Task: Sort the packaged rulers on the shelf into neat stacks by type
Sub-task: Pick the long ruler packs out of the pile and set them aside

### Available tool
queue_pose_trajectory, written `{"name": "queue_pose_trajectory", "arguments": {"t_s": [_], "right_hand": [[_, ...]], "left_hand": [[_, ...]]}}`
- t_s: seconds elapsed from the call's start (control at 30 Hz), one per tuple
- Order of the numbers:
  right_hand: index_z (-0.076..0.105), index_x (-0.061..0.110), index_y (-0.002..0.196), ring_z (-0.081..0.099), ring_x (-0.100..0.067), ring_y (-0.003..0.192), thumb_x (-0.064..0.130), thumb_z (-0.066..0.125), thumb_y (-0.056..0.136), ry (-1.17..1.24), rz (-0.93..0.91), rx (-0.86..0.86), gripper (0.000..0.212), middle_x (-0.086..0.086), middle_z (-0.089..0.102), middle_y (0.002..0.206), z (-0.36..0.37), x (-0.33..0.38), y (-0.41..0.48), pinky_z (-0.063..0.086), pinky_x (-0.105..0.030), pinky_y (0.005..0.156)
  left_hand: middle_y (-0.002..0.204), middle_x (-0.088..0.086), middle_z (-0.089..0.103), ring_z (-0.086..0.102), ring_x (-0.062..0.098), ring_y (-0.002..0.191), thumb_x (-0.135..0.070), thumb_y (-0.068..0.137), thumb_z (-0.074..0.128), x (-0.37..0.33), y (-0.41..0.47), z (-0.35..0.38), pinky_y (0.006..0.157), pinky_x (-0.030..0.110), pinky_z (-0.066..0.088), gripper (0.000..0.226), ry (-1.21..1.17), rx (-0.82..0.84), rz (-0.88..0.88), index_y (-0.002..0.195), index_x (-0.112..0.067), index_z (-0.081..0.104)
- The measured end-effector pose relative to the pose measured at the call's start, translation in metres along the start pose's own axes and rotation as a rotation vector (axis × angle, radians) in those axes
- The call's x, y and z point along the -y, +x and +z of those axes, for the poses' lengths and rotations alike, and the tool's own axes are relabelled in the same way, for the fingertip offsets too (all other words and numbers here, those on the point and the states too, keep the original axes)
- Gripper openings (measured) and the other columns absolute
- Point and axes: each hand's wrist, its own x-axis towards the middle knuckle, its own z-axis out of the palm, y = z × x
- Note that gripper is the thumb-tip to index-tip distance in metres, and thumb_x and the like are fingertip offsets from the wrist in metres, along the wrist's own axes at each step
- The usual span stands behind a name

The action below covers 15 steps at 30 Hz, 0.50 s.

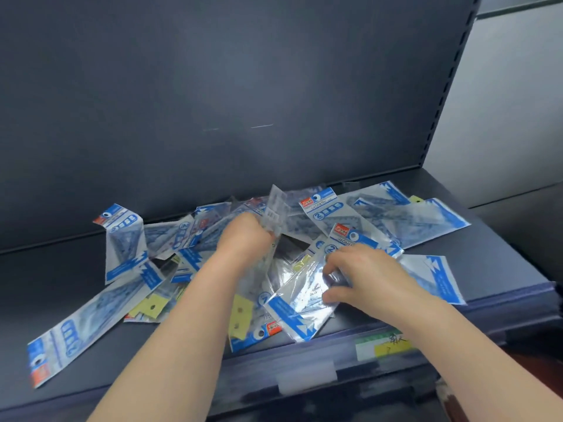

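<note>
Dark grey shelf (61, 284) carries a loose heap of ruler packs (380, 214): clear sleeves with blue-and-white headers, some with yellow cards (240, 315). Left hand (243, 239) grips a clear pack (275, 208) upright; right hand (365, 278) pinches a flat pack (301, 303).

A dark back panel (213, 86) filled the upper view, with two faint pale scratches (262, 126) near its middle. At two o'clock a slotted upright (447, 86) ran down its right edge, a grey wall (511, 102) beyond it. At five o'clock a green, yellow and white handwritten label (384, 347) sat on the front rail (259, 367), a blank white tag (307, 377) just beside it.
</note>
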Motion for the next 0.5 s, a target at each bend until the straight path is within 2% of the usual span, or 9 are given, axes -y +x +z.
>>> {"name": "queue_pose_trajectory", "arguments": {"t_s": [0.1, 0.23, 0.3, 0.43, 0.5], "right_hand": [[0.063, 0.034, 0.095, 0.053, -0.011, 0.099, 0.056, 0.065, 0.079, -0.052, -0.014, -0.046, 0.027, 0.015, 0.060, 0.099, -0.003, 0.003, 0.004, 0.034, -0.029, 0.068], [0.064, 0.037, 0.110, 0.058, -0.012, 0.106, 0.050, 0.055, 0.090, -0.085, -0.005, -0.109, 0.026, 0.014, 0.066, 0.107, -0.008, 0.014, 0.013, 0.033, -0.026, 0.070], [0.064, 0.038, 0.111, 0.059, -0.012, 0.104, 0.046, 0.054, 0.092, -0.079, -0.011, -0.131, 0.023, 0.014, 0.067, 0.104, -0.009, 0.020, 0.017, 0.034, -0.026, 0.068], [0.064, 0.038, 0.107, 0.058, -0.012, 0.103, 0.043, 0.053, 0.093, -0.091, -0.069, -0.159, 0.018, 0.016, 0.068, 0.105, -0.009, 0.034, 0.026, 0.040, -0.027, 0.071], [0.065, 0.035, 0.100, 0.060, -0.011, 0.098, 0.038, 0.060, 0.090, -0.035, -0.121, -0.258, 0.012, 0.017, 0.067, 0.099, -0.004, 0.043, 0.031, 0.044, -0.028, 0.069]], "left_hand": [[0.064, -0.005, 0.053, 0.053, 0.020, 0.066, -0.020, 0.088, 0.062, 0.011, -0.003, -0.016, 0.058, 0.028, 0.038, 0.019, 0.126, -0.014, 0.089, 0.069, -0.019, 0.058], [0.079, -0.002, 0.061, 0.059, 0.026, 0.086, -0.018, 0.092, 0.055, 0.019, -0.010, -0.026, 0.074, 0.034, 0.049, 0.016, 0.291, -0.058, 0.150, 0.078, -0.022, 0.063], [0.080, 0.001, 0.060, 0.058, 0.029, 0.086, -0.015, 0.092, 0.052, 0.025, -0.015, -0.031, 0.072, 0.034, 0.048, 0.022, 0.262, -0.145, 0.136, 0.073, -0.021, 0.061], [0.087, -0.002, 0.068, 0.060, 0.025, 0.088, -0.025, 0.095, 0.054, 0.044, -0.032, -0.047, 0.076, 0.040, 0.052, 0.017, 0.149, -0.306, 0.110, 0.090, -0.027, 0.070], [0.087, -0.006, 0.071, 0.062, 0.020, 0.087, -0.032, 0.092, 0.061, 0.052, -0.046, -0.053, 0.077, 0.039, 0.052, 0.013, 0.117, -0.351, 0.136, 0.090, -0.030, 0.073]]}}
